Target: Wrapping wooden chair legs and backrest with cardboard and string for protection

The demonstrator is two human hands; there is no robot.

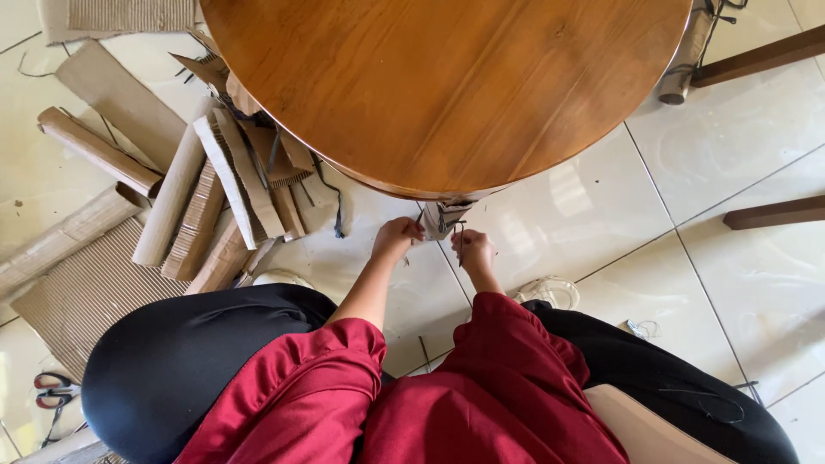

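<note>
Both our hands, left (397,238) and right (475,252), pinch thin black cord (458,234) at the cardboard-wrapped leg (445,217) under the surface (447,86); cord seems light, limp, best gripped near the wrap.

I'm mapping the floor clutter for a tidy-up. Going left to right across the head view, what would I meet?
Red-handled scissors → rolled cardboard pieces → left hand → wrapped table leg → right hand → dark wooden bar.

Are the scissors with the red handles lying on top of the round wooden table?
No, the scissors lie on the tiled floor at the lower left, beside the person's knee, well apart from the round wooden table.
</note>
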